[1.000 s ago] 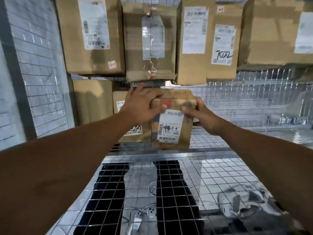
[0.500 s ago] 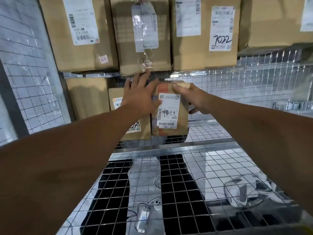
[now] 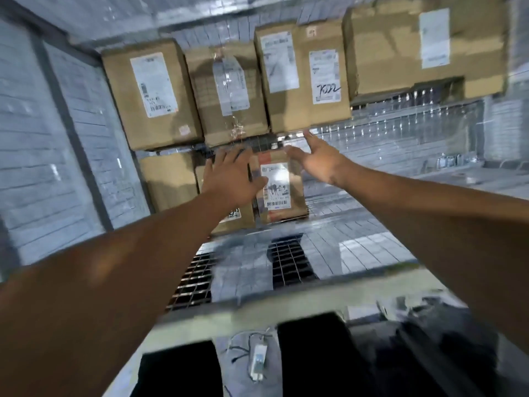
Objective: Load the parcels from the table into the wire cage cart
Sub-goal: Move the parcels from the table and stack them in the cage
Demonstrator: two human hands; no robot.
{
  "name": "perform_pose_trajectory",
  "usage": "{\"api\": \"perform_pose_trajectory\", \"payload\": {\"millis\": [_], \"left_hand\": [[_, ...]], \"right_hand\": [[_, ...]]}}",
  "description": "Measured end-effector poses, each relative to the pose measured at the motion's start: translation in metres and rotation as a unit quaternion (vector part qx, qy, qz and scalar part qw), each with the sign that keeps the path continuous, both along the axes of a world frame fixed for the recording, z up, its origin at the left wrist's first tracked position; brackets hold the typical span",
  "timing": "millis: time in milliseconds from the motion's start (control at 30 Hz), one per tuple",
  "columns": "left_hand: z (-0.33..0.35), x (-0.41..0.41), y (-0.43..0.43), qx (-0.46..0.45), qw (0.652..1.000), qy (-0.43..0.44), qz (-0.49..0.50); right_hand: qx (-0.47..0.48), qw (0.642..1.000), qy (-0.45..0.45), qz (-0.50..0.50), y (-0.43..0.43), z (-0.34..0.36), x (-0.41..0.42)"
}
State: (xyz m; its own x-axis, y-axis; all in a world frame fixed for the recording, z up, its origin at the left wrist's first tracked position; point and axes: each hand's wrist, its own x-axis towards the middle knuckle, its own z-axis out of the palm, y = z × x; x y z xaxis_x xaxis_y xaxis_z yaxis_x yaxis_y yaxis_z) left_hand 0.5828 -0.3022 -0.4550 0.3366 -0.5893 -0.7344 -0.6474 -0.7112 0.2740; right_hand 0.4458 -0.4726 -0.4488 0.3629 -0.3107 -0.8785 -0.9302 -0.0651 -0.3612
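The small cardboard parcel (image 3: 282, 190) stands upright on the lower wire shelf (image 3: 352, 224) of the wire cage cart (image 3: 400, 133), its printed label facing the camera. Just left of it, touching or nearly so, is a second labelled parcel (image 3: 234, 220), and further left a plain brown box (image 3: 169, 181). Above it, on the upper level, a row of larger cartons (image 3: 303, 78) stands side by side.

Both hands are apart and hold nothing. The left hand (image 3: 232, 179) has its fingers spread in front of the small parcel's left edge; blur hides whether the thumb touches the cardboard. The right hand (image 3: 317, 161) is relaxed, palm half turned up, just off the parcel's upper right corner and clear of it.

Judging by its size, the parcel is probably light, with stiff cardboard walls and taped seams that give a dry grip. It looks narrow for its height, so it could tip. If it needs squaring up, press flat palms on its two side faces, low down, rather than on the label.
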Motion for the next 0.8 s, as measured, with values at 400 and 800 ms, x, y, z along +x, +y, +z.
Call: {"api": "perform_pose_trajectory", "payload": {"millis": [400, 800], "left_hand": [[0.233, -0.021, 0.031, -0.255, 0.964, 0.014, -0.075], [0.412, -0.187, 0.107, -0.271, 0.846, 0.135, -0.438]], "right_hand": [[-0.393, 0.882, -0.039, -0.256, 0.119, 0.268, -0.061], [-0.414, 0.713, 0.111, -0.555, 0.386, 0.415, -0.247]]}}
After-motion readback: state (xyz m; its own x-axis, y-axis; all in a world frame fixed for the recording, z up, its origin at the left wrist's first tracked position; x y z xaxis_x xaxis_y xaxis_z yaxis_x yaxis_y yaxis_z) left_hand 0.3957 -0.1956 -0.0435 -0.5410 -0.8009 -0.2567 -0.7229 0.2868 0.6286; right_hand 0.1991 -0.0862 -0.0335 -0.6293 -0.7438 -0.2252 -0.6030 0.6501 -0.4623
